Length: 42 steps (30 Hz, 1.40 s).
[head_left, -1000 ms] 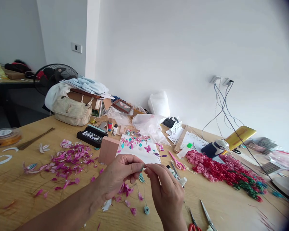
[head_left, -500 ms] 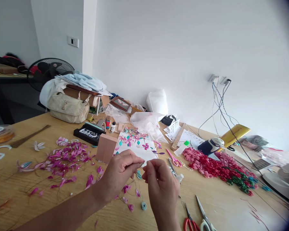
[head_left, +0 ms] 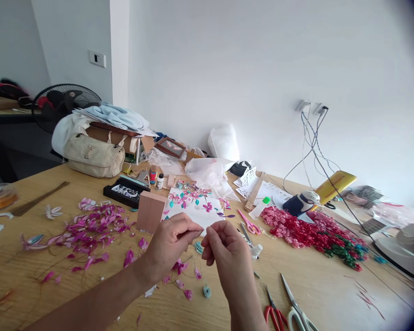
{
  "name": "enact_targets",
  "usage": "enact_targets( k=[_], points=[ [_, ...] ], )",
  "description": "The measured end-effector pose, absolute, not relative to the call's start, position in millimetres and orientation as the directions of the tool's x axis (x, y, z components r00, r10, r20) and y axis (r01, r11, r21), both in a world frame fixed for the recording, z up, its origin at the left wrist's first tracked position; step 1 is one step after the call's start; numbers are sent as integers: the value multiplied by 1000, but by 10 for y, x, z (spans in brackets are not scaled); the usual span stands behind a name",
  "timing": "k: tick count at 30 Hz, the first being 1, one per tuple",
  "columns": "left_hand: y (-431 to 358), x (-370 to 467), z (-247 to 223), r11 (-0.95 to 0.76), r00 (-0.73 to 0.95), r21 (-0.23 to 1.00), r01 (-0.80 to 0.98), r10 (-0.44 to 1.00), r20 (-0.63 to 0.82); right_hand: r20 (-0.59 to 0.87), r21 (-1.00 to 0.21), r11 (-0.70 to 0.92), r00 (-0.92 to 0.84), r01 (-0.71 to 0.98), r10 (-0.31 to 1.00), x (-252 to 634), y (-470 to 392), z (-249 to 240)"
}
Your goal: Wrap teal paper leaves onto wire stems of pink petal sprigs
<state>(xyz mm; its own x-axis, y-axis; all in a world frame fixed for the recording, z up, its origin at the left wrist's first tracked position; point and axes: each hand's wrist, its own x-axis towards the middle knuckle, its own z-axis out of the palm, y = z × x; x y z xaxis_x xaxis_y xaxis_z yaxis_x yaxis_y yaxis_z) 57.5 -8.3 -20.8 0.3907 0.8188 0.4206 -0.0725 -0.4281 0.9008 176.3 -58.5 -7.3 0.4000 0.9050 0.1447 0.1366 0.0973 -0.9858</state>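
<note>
My left hand [head_left: 172,246] and my right hand [head_left: 224,250] meet over the middle of the table, fingertips pinched almost together. Whatever lies between the fingertips is too small to make out. Behind them rests a white sheet [head_left: 189,212] bearing pink flowers and teal leaves. Below and between the hands, loose pink petals [head_left: 188,294] on thin stems and a small teal coil [head_left: 207,291] lie on the wood. A wooden block [head_left: 151,212] stands upright just beyond my left hand.
Pink petal pieces [head_left: 89,230] spread over the left. Red-handled pliers or snips [head_left: 275,317] and white-handled scissors [head_left: 296,312] lie at front right. Pink scissors [head_left: 250,224], red and pink flower strands [head_left: 307,232] and a navy bottle [head_left: 300,203] sit farther right. A canvas bag [head_left: 93,158] is at back left.
The view has shifted slightly, so the background sits a little farther left. My hands stay pinched close together, the right wrist tilted a bit more.
</note>
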Motion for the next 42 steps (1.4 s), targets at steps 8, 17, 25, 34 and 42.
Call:
enact_targets(
  k=[8, 17, 25, 34, 42],
  points=[
    [20, 559, -182, 260, 464, 888, -380, 884, -61, 629, -344, 183, 81, 921, 773, 1886, -771, 72],
    [18, 550, -205, 392, 578, 834, -389, 808, -110, 701, -1, 317, -225, 949, 677, 1887, -665, -75],
    [25, 550, -228, 404, 612, 838, -368, 783, -108, 708, -42, 402, -257, 915, 658, 1927, -629, -110],
    [-31, 565, -198, -206, 481, 975, -84, 848, 221, 592, -392, 160, 115, 906, 798, 1805, -634, -65],
    [-3, 592, -310, -653, 446, 757, 29, 686, 575, 176, -722, -71, 282, 688, 943, 1962, -582, -84]
  ],
)
